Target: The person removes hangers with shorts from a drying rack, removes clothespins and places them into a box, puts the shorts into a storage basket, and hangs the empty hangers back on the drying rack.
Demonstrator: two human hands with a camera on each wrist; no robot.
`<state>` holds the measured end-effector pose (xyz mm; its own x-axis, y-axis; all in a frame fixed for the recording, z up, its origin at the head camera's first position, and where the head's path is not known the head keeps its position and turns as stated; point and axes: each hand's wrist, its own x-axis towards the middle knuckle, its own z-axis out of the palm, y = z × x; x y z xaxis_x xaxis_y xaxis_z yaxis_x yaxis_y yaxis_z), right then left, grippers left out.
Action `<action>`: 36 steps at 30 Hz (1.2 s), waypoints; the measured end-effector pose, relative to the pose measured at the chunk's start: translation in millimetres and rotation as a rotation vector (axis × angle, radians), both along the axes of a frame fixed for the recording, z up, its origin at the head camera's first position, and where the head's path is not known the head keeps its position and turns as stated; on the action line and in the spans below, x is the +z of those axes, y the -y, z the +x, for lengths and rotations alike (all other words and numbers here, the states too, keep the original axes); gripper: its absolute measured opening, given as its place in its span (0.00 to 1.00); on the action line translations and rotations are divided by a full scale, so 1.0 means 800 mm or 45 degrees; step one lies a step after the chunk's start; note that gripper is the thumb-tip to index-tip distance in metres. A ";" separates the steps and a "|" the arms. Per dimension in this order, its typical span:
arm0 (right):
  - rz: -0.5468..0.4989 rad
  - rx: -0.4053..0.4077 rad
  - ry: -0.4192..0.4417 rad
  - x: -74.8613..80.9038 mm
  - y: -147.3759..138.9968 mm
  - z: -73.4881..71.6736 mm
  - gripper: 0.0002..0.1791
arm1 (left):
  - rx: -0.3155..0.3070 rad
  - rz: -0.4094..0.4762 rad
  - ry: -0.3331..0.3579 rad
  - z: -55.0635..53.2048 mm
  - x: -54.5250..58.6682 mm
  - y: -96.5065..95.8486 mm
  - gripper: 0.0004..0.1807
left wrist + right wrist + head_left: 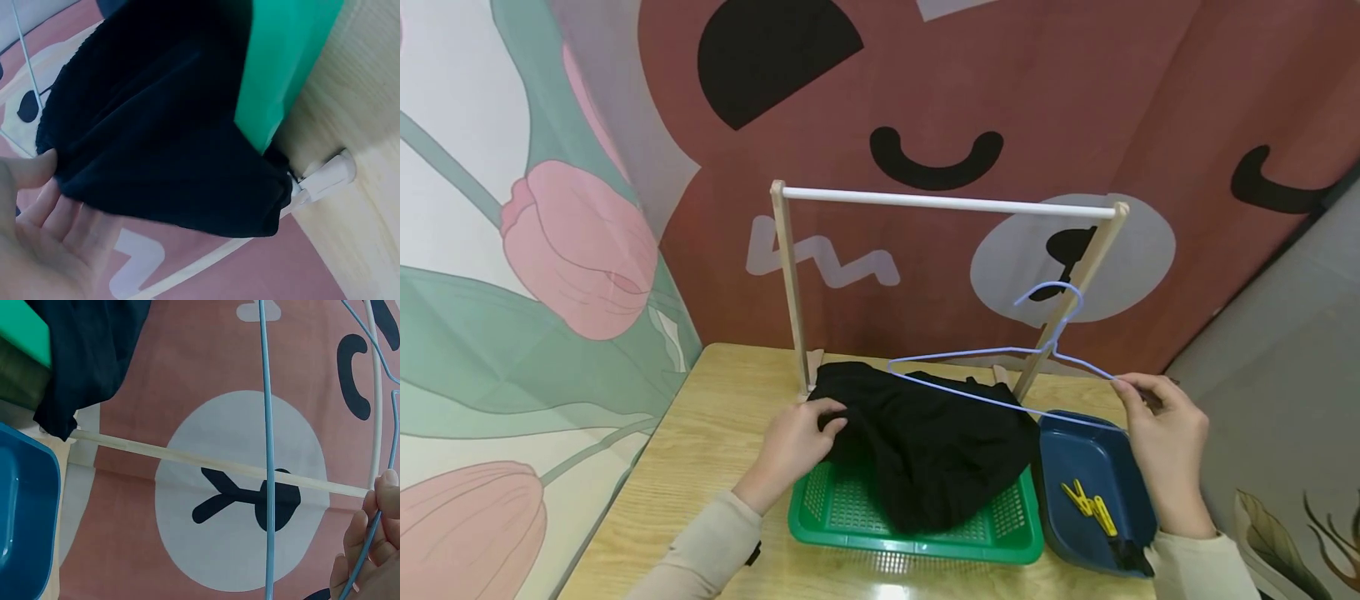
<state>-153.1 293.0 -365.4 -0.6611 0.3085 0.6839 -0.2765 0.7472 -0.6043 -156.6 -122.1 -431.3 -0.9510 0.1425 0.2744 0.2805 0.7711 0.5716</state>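
Left fingers pinch black cloth's edge, right fingers a hanger's end.

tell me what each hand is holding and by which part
The right hand holds the blue hanger by its sloping shoulder, toward the right end; the left hand pinches the black cloth by its edge.

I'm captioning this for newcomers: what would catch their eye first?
Probably the red-brown cartoon backdrop behind the table. Then the black cloth, lying over the green basket, its edge held by the left hand. The blue hanger follows, held by the right hand before the wooden rack.
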 end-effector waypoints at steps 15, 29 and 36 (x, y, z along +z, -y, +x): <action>-0.005 0.036 0.020 -0.018 0.003 -0.001 0.05 | -0.158 -0.077 0.148 0.005 -0.027 -0.005 0.09; -0.032 0.074 0.007 -0.025 0.006 -0.004 0.04 | -0.176 -0.048 0.105 0.003 -0.034 0.000 0.04; -0.040 0.086 0.014 -0.026 0.008 -0.004 0.04 | -0.098 0.042 0.089 0.000 -0.031 0.001 0.04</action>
<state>-156.3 286.7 -386.4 -0.6885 0.2844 0.6672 -0.3186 0.7078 -0.6305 -156.6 -122.6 -456.0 -0.9545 0.2078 0.2136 0.2968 0.7292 0.6166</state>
